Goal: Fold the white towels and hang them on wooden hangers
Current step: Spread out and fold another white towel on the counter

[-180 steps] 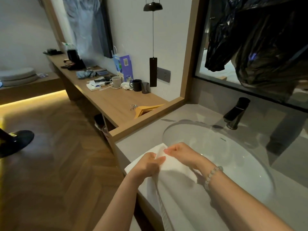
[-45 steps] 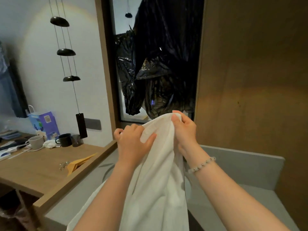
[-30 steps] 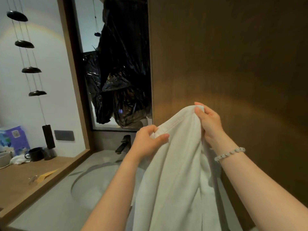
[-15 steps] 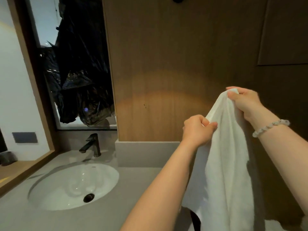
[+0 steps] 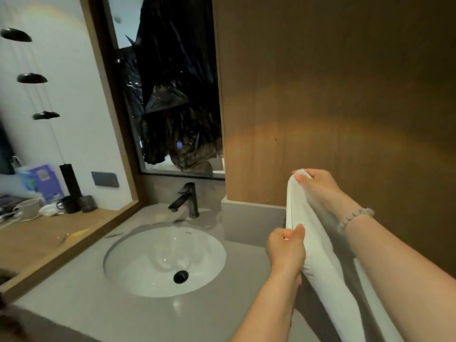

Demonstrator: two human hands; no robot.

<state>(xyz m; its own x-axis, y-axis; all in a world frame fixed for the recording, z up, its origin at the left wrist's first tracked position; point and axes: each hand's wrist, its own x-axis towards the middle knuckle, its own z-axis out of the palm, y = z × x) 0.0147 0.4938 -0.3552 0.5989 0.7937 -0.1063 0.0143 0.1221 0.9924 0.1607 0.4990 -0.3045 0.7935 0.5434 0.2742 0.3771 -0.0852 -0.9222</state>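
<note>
White cloth, bunched into a long narrow length, is the towel [image 5: 318,255], and it hangs in the air over the right end of the grey countertop [image 5: 86,304], in front of the brown wooden wall panel [image 5: 333,95]. The right hand [image 5: 318,183] is uppermost, its fingers and thumb curled over the towel's top end and gripping it. The left hand [image 5: 286,250] is lower and nearer, closed with the thumb raised, pinching the towel's left edge part of the way down. From there the cloth runs down between the two forearms and out of view towards the countertop's near right corner. A bracelet [image 5: 355,217] of pale beads sits on the right wrist.

An oval white sink [image 5: 138,262] is set into the middle of the countertop, with a dark drain [image 5: 180,276] at its bottom and a dark faucet [image 5: 186,201] standing at its far edge. Above the faucet is a framed glass pane [image 5: 123,25] with crumpled black plastic [image 5: 172,107] showing in it.

Left of the countertop, past a wooden ledge, lies a wooden desk [image 5: 32,238]. Along its far edge stand a white cup [image 5: 28,208], a black mug [image 5: 67,204] and a purple box [image 5: 45,180]. A pale yellowish shape near the desk's right edge is too blurred to name.
</note>
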